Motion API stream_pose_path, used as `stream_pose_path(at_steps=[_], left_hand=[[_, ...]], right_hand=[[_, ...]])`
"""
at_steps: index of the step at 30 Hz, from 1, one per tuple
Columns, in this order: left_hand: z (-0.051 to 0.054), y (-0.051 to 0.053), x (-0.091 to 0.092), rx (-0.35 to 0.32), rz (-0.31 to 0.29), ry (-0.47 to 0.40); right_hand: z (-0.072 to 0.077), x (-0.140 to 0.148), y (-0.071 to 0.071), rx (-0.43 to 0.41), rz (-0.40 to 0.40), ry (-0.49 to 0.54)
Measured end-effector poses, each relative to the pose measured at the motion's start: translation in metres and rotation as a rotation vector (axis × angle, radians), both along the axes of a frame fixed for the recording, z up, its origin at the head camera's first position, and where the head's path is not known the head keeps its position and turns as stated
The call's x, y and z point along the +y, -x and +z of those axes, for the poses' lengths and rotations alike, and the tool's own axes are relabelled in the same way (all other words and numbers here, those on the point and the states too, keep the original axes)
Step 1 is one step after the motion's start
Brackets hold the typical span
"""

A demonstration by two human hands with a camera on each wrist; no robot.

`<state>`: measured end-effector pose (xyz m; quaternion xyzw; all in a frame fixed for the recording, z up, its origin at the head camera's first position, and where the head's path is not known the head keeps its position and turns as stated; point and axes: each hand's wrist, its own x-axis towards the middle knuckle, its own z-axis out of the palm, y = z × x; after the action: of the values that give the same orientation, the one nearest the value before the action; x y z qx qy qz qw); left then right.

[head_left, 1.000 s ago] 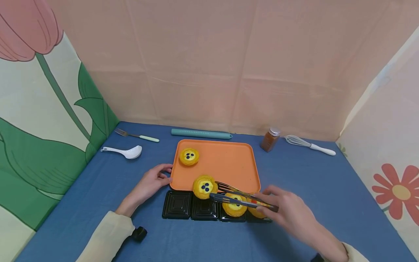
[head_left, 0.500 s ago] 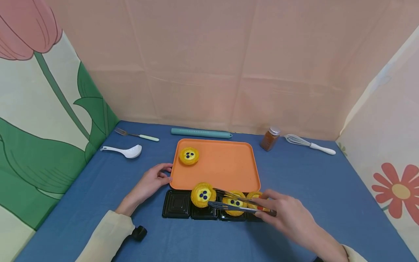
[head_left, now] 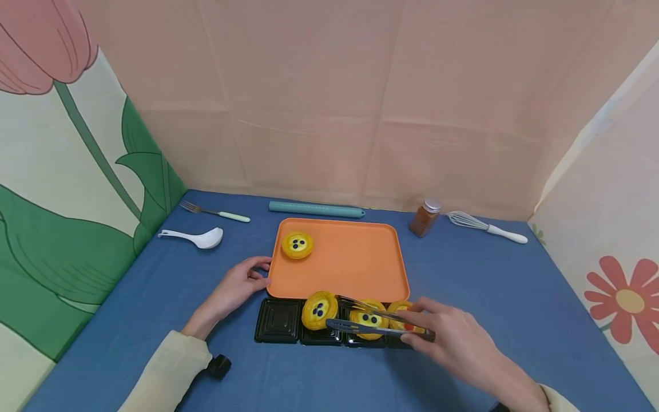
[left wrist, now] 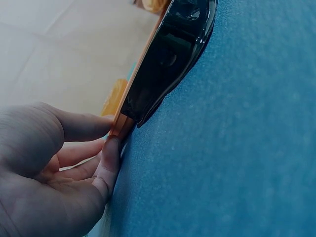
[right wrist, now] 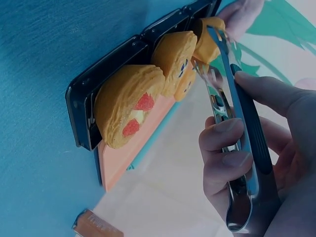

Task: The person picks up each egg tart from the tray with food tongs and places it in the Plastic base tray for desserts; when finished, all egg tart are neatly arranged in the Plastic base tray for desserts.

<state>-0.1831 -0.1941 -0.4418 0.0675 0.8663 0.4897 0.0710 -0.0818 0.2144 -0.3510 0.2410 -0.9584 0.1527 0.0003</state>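
Note:
My left hand (head_left: 238, 290) holds the left edge of the orange tray (head_left: 355, 257) between thumb and fingers. My right hand (head_left: 453, 335) grips metal tongs (right wrist: 249, 123) with dark handles. The tongs' parted tips lie at the right side of a yellow tart with blue dots (head_left: 320, 311), in the second compartment from the left of the black divided tray (head_left: 278, 321). Whether the tips still touch this tart, I cannot tell. The third compartment has a similar tart (head_left: 368, 329), partly behind the tongs. A tart with red pieces (right wrist: 131, 103) fills the rightmost one.
Another blue-dotted tart (head_left: 297, 245) sits on the orange tray's upper left. Behind lies a teal rolling pin (head_left: 316, 209). A spice jar (head_left: 425, 218) and whisk (head_left: 486, 226) are at the back right, a fork (head_left: 215, 213) and white ladle (head_left: 198, 238) at the left.
The tart at the tongs' tips has come down from the orange tray's front edge into the second compartment. The tongs have lowered slightly with it. My left hand has stayed in place.

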Motion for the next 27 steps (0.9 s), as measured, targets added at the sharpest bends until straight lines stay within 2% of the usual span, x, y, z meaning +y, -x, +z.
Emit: stream_pose_path(at_steps=[15,27], left_hand=[[-0.0006,0.0,0.0001,0.001,-0.001,-0.005],[0.0001,-0.001,0.0001,-0.003,0.001,-0.008]], right_hand=[[0.0047,0.0016,-0.0071,-0.009,-0.045,-0.004],[0.0092,-0.0025,-0.0042,0.006,-0.117,0.065]])
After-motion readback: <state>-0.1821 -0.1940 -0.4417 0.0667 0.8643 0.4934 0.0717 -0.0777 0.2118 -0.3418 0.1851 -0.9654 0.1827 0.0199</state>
